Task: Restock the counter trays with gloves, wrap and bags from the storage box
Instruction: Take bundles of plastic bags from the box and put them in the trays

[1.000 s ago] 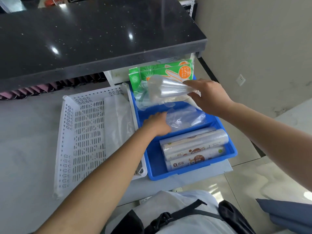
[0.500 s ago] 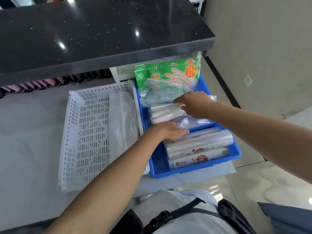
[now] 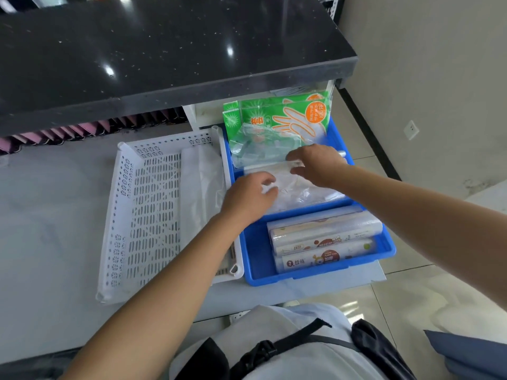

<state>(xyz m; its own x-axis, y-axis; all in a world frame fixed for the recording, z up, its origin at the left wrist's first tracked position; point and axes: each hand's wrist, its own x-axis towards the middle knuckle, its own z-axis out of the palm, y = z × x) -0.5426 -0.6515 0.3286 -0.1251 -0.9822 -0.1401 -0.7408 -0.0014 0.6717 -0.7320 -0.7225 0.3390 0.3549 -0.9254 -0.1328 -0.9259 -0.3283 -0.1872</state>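
A blue tray (image 3: 315,277) sits on the grey counter. Green glove packs (image 3: 277,116) stand at its back, rolls of wrap (image 3: 323,239) lie at its front, and a pack of clear plastic bags (image 3: 304,193) lies in its middle. My left hand (image 3: 248,198) rests on the left end of the bag pack with fingers curled onto it. My right hand (image 3: 315,164) pinches the pack's back edge. A white perforated tray (image 3: 148,212) stands left of the blue one with a clear bag sheet (image 3: 201,182) in its right side.
A black stone countertop (image 3: 164,56) overhangs the back of the trays. Pink items (image 3: 68,131) line the gap beneath it. The counter's front edge ends just past the blue tray, with tiled floor (image 3: 428,292) to the right.
My right hand brought the clear bag pack down from above the blue tray into its middle. My left hand moved up onto the pack. The camera view shifted slightly.
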